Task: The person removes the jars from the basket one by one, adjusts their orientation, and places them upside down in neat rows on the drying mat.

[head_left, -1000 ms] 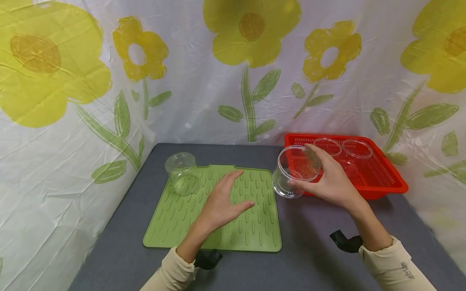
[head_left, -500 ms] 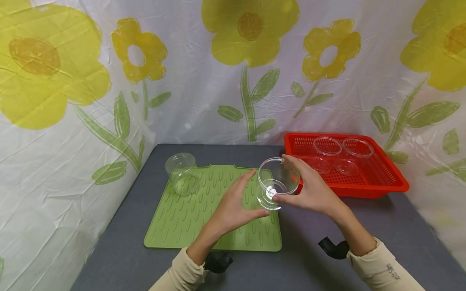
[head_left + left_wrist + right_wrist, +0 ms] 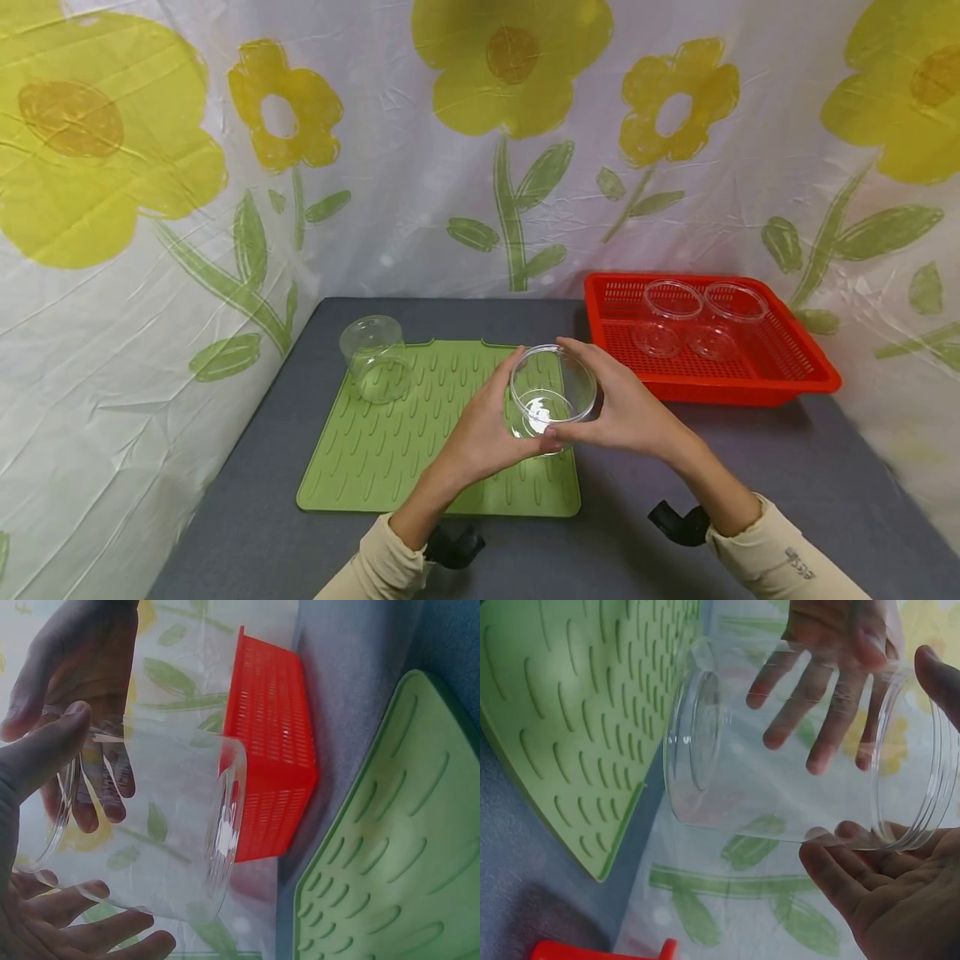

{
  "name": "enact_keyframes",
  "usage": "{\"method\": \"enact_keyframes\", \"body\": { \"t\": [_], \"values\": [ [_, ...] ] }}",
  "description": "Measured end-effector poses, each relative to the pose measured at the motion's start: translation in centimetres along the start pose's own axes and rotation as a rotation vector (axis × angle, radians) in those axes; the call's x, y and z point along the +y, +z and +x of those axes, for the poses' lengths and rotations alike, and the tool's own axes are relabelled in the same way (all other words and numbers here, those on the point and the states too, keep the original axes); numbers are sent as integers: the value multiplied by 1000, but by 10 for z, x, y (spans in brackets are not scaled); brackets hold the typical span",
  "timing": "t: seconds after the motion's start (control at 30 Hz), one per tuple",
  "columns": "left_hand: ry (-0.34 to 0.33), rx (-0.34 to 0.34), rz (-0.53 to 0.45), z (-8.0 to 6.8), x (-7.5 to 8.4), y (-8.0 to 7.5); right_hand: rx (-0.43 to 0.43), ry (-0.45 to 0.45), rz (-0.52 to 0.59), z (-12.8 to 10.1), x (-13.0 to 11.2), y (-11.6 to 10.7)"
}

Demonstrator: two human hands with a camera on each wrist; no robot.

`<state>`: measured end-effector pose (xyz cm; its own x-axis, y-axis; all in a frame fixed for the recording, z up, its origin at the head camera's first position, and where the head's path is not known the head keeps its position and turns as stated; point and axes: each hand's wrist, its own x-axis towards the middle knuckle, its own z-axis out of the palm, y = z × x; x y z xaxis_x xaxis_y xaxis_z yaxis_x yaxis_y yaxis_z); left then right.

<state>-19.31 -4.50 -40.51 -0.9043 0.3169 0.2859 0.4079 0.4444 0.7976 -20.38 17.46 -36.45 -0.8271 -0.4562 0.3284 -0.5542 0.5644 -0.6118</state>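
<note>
A clear round jar (image 3: 553, 382) is held between both hands over the right part of the green mat (image 3: 405, 467), its round rim facing up. My left hand (image 3: 483, 429) grips its left side, thumb in front and fingers behind. My right hand (image 3: 630, 410) grips its right side near the rim, thumb and fingers spread around it. In both wrist views the base of the jar (image 3: 697, 739) hangs apart from the mat. Another clear jar (image 3: 377, 358) stands at the mat's back left corner.
A red perforated basket (image 3: 731, 390) stands at the back right, with two clear jars (image 3: 667, 310) inside. The dark grey tabletop (image 3: 615, 542) surrounds the mat. A flower-printed curtain (image 3: 390, 233) hangs behind and at the sides.
The right hand has carried the jar left and toward me from beside the basket to over the mat. The left hand has moved right and now grips the jar too.
</note>
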Motion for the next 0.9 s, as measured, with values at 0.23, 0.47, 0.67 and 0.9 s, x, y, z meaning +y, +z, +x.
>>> {"method": "enact_keyframes", "body": {
  "t": [0.23,0.47,0.67,0.9],
  "values": [
    [43,21,-89,-1,-5,1,-8,-2,4,-1,-2,3],
    [63,35,-89,-2,-6,1,-27,3,31,-2,0,4],
    [46,35,-128,-3,-7,0,-19,8,52,-6,1,4],
    [29,77,-219,-6,-11,-5,13,-13,85,-12,7,2]
  ]
}}
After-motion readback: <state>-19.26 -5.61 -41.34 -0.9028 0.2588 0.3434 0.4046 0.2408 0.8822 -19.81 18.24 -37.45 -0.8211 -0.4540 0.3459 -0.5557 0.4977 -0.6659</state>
